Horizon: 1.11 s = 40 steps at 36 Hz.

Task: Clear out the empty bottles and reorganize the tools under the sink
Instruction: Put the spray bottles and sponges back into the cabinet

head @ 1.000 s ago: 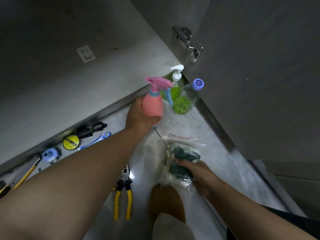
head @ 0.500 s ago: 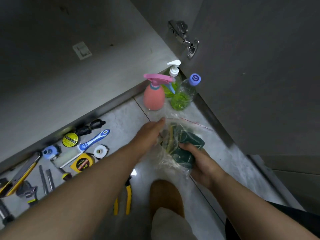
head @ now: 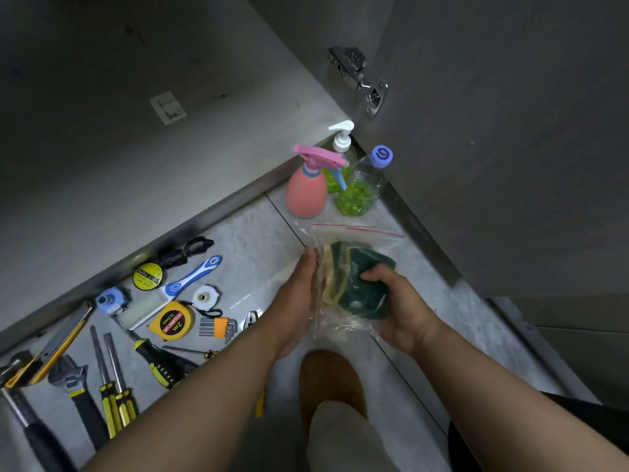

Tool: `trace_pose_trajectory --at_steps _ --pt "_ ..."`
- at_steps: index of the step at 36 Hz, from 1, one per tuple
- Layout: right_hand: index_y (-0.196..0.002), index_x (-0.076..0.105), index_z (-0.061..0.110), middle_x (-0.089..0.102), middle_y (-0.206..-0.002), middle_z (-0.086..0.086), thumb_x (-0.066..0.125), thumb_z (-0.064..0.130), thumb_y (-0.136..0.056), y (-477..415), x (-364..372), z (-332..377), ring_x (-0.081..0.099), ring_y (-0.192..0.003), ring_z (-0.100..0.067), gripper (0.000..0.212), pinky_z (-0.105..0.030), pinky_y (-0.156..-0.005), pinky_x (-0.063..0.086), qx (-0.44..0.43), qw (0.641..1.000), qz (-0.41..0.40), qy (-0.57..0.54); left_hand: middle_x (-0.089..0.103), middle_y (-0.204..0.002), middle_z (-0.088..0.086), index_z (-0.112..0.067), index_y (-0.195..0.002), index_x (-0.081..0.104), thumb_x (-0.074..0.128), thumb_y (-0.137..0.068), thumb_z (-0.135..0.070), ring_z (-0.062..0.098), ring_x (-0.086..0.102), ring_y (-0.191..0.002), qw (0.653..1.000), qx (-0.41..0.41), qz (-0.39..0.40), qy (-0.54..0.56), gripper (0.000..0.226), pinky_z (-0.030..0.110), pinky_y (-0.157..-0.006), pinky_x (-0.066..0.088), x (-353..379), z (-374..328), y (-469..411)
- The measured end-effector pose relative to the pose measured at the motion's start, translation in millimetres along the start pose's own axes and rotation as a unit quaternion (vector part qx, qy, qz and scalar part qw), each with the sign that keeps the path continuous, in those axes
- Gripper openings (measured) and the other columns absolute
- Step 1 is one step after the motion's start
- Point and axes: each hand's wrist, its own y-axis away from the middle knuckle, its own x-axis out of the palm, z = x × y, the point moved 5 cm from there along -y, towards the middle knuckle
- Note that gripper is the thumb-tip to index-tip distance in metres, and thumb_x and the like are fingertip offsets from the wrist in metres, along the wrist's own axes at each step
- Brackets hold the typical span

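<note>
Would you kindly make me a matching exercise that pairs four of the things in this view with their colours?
Things:
1 spray bottle
2 tape measure
3 scouring pad
4 pump head

Colours:
A white
B dark green
C pink
D yellow

Pairs: 1-C; 2-D; 3-B; 4-A.

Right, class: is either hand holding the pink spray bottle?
No: the pink spray bottle stands free on the floor, while the left hand and right hand are both on the clear bag.
</note>
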Motion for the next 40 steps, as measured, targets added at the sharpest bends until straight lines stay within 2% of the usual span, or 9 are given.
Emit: trace_pose_trajectory --at_steps 3,7,11,17,22,26,31,35,40 --pt "-0.097 0.080 0.006 0.070 -0.108 -0.022 0.067 0.017 -0.065 -3 -5 -4 0.071 -0.093 -0.035 0.035 -0.048 -0.087 0.057 0.014 0.999 0.021 -0.033 0.067 -0.129 -0.001 -0.042 -0.128 0.053 0.046 -0.107 -0.037 0.019 0.067 -0.116 0.998 0.015 -0.022 -0.057 0.023 0.038 -0.092 0.058 -9 3 0" --pt "-0.090 0.079 0.005 0.070 -0.098 -0.020 0.057 0.013 -0.064 -4 -6 -7 0.071 -0.084 -0.034 0.035 -0.043 -0.076 0.059 0.026 0.998 0.037 -0.036 0.060 -0.136 -0.009 -0.042 -0.133 0.047 0.064 -0.098 -0.036 0.013 0.063 -0.120 0.994 0.037 -0.068 -0.082 0.039 0.031 -0.095 0.054 -15 10 -3" --pt "-0.087 0.077 0.005 0.068 -0.091 -0.018 0.051 0.010 -0.061 -5 -4 -6 0.069 -0.081 -0.033 0.037 -0.042 -0.078 0.060 0.025 0.999 0.042 -0.025 0.074 -0.104 -0.019 -0.043 -0.108 0.069 0.065 -0.098 -0.032 0.002 0.070 -0.100 0.985 0.067 -0.076 -0.139 0.016 0.019 -0.079 0.056 -14 6 -5" --pt "-0.103 0.076 0.005 0.071 -0.106 -0.020 0.068 0.020 -0.055 -7 -8 -6 0.070 -0.093 -0.033 0.051 -0.043 -0.085 0.058 0.033 0.999 0.040 0.016 0.070 -0.085 -0.018 -0.034 -0.100 0.060 0.065 -0.095 -0.037 -0.008 0.065 -0.073 0.966 0.060 -0.108 -0.226 0.008 0.006 -0.055 0.044 -13 2 -7" --pt "-0.091 0.080 0.015 0.073 -0.099 -0.015 0.074 0.029 -0.051 -6 -14 -8 0.073 -0.085 -0.028 0.043 -0.039 -0.074 0.059 0.036 0.996 0.021 0.079 0.075 -0.102 0.002 -0.027 -0.103 0.069 0.057 -0.089 -0.057 0.021 0.072 -0.097 0.992 -0.029 -0.056 -0.113 0.035 0.044 -0.091 0.058 -4 8 -4" --pt "-0.120 0.064 0.020 0.075 -0.109 -0.006 0.067 0.041 -0.067 -2 -6 2 0.073 -0.095 -0.019 0.058 -0.027 -0.071 0.059 -0.004 0.971 0.021 0.236 0.066 -0.132 -0.003 -0.033 -0.139 0.051 0.066 -0.064 -0.089 0.018 0.066 -0.118 0.995 -0.072 0.005 -0.067 0.094 0.045 -0.103 0.051 3 20 -1" --pt "-0.135 0.057 0.018 0.069 -0.126 -0.012 0.072 0.037 -0.090 2 -1 5 0.066 -0.118 -0.030 0.052 -0.049 -0.104 0.050 -0.040 0.981 0.033 0.186 0.069 -0.116 -0.012 -0.037 -0.123 0.048 0.082 -0.055 -0.077 0.001 0.072 -0.093 0.991 -0.026 -0.088 -0.096 0.085 0.026 -0.080 0.061 -5 21 -3" --pt "-0.137 0.057 0.017 0.066 -0.131 -0.014 0.074 0.042 -0.089 5 -8 -4 0.064 -0.121 -0.033 0.057 -0.048 -0.103 0.050 -0.026 0.996 0.024 0.085 0.072 -0.118 0.004 -0.029 -0.121 0.052 0.089 -0.060 -0.059 0.022 0.074 -0.100 0.993 -0.038 -0.105 0.045 0.078 0.050 -0.087 0.060 5 25 -12" --pt "-0.128 0.068 0.023 0.068 -0.129 -0.010 0.078 0.047 -0.082 3 -15 -15 0.070 -0.110 -0.025 0.054 -0.041 -0.091 0.057 -0.007 0.999 -0.035 -0.020 0.072 -0.117 0.008 -0.022 -0.128 0.048 0.084 -0.069 -0.050 0.027 0.074 -0.100 0.976 -0.034 -0.175 0.129 0.075 0.053 -0.089 0.059 22 24 -22"
